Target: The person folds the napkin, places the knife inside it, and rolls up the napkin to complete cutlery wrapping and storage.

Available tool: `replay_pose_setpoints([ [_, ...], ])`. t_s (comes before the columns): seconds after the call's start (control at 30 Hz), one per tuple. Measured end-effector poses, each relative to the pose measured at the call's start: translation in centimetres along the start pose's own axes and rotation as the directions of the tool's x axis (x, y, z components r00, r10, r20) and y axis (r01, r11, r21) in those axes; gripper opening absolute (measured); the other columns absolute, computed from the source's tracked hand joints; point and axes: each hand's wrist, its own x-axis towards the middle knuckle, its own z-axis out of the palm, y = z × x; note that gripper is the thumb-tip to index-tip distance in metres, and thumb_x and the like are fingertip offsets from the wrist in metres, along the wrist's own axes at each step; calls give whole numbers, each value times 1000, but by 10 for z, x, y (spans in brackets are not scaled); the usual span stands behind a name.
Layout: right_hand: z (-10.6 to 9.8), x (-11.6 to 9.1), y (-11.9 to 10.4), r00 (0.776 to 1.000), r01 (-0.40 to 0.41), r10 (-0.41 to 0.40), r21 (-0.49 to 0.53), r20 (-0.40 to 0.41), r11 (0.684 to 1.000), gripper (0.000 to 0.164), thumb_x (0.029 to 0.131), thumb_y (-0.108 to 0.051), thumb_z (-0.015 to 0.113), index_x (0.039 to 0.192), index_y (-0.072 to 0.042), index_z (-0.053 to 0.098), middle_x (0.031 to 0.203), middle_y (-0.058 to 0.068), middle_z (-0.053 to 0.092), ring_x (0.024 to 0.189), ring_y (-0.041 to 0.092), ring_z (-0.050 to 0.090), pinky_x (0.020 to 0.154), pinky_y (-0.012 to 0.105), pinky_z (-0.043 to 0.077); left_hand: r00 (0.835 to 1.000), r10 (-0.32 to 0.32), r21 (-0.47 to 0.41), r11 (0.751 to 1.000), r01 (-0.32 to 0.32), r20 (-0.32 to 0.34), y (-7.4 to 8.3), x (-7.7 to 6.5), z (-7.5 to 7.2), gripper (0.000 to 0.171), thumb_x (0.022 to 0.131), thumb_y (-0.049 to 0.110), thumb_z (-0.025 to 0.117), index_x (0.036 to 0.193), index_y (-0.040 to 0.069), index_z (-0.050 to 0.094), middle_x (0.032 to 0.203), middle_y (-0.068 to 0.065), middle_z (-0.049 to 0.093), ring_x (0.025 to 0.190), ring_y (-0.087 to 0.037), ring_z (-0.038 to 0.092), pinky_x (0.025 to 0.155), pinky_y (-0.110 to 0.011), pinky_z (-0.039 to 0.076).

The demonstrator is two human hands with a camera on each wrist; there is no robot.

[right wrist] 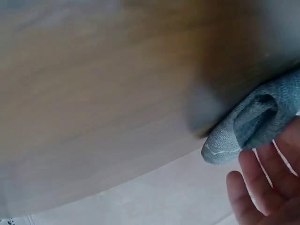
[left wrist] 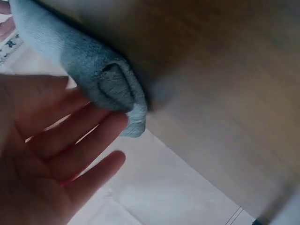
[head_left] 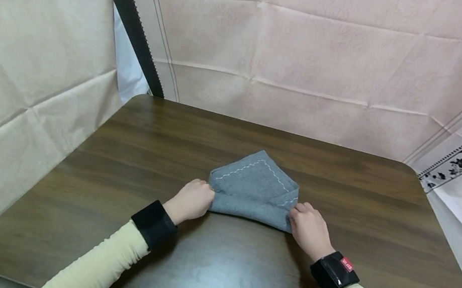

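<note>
A blue-grey cloth (head_left: 257,181) with a white stitched line lies folded on the table, its far edge coming to a point. Its near edge is turned over into a thick roll (head_left: 249,209). My left hand (head_left: 195,198) grips the left end of this roll. At the right end, my right hand (head_left: 308,227) holds the roll with bent fingers. The left wrist view shows the spiral end of the cloth (left wrist: 115,86) against the fingers (left wrist: 89,136), the little finger apart from it. In the right wrist view, fingertips meet the other spiral end (right wrist: 255,119); the thumb is hidden.
The brown wood-grain table (head_left: 158,142) has rounded corners and extends on every side of the cloth. Pale creased sheets (head_left: 310,55) hang behind it and at its left. A dark strip (head_left: 130,20) slants down to the far left corner. Black bands (head_left: 155,223) circle both wrists.
</note>
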Motion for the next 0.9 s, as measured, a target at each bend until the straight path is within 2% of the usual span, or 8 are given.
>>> replay_pose_setpoints([
  [0.13,-2,-8,3,998,62,-62,1,15,998,8,72,4,66,78,-1,67,75,6,60,74,23,57,66,38,48,994,9,-78,997,0,111,1,-8,-3,12,80,14,66,72,6,62,69,-6,60,74,-24,60,86,-44,43],
  [0.23,-4,-14,5,994,72,-73,18,76,997,19,71,-1,65,89,4,67,85,11,62,82,26,59,72,41,48,989,16,-74,997,-5,146,-1,-9,-1,8,77,11,68,81,5,64,77,-8,61,81,-27,60,93,-49,37],
  [0.4,-5,-12,3,980,89,-89,9,175,996,30,64,-4,66,92,6,63,85,12,58,80,27,57,73,42,47,996,53,-69,997,-48,78,-6,-2,4,11,66,-3,68,64,6,62,65,-6,60,67,-23,58,76,-39,47],
  [0.5,-3,-7,3,979,88,-85,-8,183,996,27,61,0,64,87,3,61,80,8,54,75,25,55,67,39,47,996,60,-78,995,-55,66,-8,3,7,11,63,-3,69,63,6,62,63,-6,59,62,-22,57,62,-35,47],
  [0.63,-2,-6,5,984,42,-45,18,173,999,25,60,3,64,84,1,61,79,6,54,75,23,56,63,36,48,996,54,-135,990,-44,74,-10,4,8,10,62,-1,66,62,7,60,61,-5,57,60,-21,55,59,-35,47],
  [0.73,-5,-8,7,983,-1,-15,87,185,996,23,63,1,65,85,-2,62,78,2,56,72,19,56,62,36,47,994,23,-246,969,3,104,-13,2,7,11,66,0,63,61,8,56,57,1,46,55,-14,45,55,-31,42],
  [0.8,-7,-11,8,981,-32,2,153,194,988,21,66,1,64,86,-3,64,80,2,59,73,18,58,63,36,47,991,-2,-332,942,48,137,-15,-1,5,11,69,1,61,63,9,56,57,3,39,53,-12,36,52,-28,36],
  [0.9,-12,-15,10,976,-81,27,245,215,966,21,70,1,62,91,-2,66,86,4,64,78,20,61,69,38,48,987,-7,-432,899,77,162,-19,-5,2,5,73,3,58,73,7,62,62,2,44,55,-11,34,53,-26,34],
])
